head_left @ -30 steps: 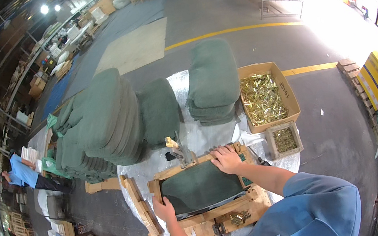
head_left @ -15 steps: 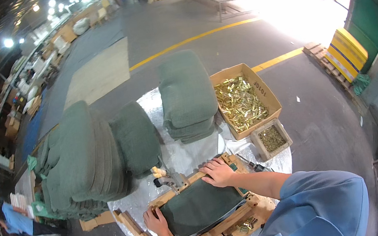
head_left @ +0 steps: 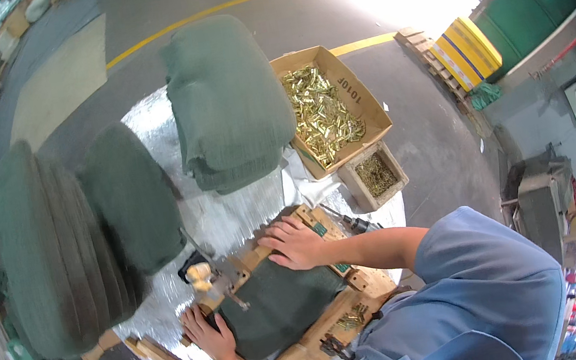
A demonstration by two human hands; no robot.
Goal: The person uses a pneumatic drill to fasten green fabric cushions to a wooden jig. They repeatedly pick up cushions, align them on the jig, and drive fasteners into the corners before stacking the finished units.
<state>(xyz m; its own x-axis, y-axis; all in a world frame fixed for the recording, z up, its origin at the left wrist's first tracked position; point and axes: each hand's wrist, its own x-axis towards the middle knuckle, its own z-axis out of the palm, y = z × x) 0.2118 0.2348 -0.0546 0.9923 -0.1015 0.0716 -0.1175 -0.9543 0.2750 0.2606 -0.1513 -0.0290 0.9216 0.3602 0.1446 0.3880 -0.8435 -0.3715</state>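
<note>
A dark green fabric-covered pad [head_left: 280, 306] lies flat inside a wooden frame jig [head_left: 313, 357] on the round table. My left hand [head_left: 209, 333] rests on the frame's left corner, fingers spread. My right hand [head_left: 295, 244] lies over the frame's far rail, fingers stretched and the thumb beside the pad. Between my hands, a metal toggle clamp [head_left: 221, 283] with a yellowish wrapped handle stands on the far rail, its tip above the pad. Several brass-coloured fasteners [head_left: 352, 316] lie on the near wooden ledge, beside a dark clamp [head_left: 336, 347].
Stacks of green pads [head_left: 55, 249] stand at left, with another pile [head_left: 230, 107] behind. A cardboard box [head_left: 368, 124] of brass-coloured parts and a smaller tray [head_left: 395, 183] of screws sit at right. A power driver [head_left: 359, 223] lies beside the jig. A pallet [head_left: 426, 61] stands beyond.
The view has swung right and down. My left hand has loosened from the frame's edge, its fingers now spread. My right hand stays on the far rail.
</note>
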